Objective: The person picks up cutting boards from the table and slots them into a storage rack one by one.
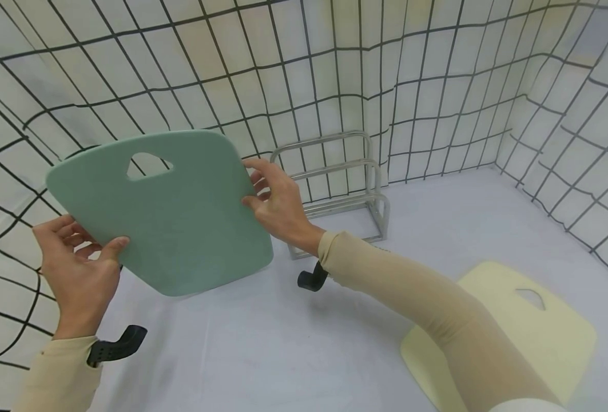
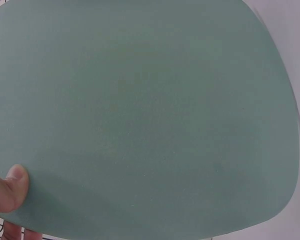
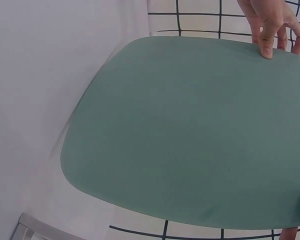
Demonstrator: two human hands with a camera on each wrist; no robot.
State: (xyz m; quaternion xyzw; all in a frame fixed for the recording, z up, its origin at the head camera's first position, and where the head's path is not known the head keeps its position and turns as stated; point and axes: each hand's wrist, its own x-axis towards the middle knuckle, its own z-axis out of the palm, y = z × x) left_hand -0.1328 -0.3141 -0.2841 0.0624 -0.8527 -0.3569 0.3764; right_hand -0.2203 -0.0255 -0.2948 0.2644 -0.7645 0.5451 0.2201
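Observation:
A green cutting board [image 1: 180,217] with a handle slot near its top edge is held up, tilted, in front of the grid wall. My left hand [image 1: 79,269] pinches its left edge, thumb on the near face and fingers behind. On the opposite edge my right hand [image 1: 280,200] grips the board between thumb and fingers. In the left wrist view the green board [image 2: 150,110] fills most of the picture, with the left thumb [image 2: 12,187] on its face. The right wrist view shows the board [image 3: 190,130] with the left hand [image 3: 272,25] at its upper edge.
Behind the right hand stands a metal wire rack [image 1: 378,212] with several bars, close to the black grid wall [image 1: 437,97]. A pale yellow cutting board [image 1: 535,343] lies on the white table [image 1: 262,343] at the right, partly covered by the right forearm.

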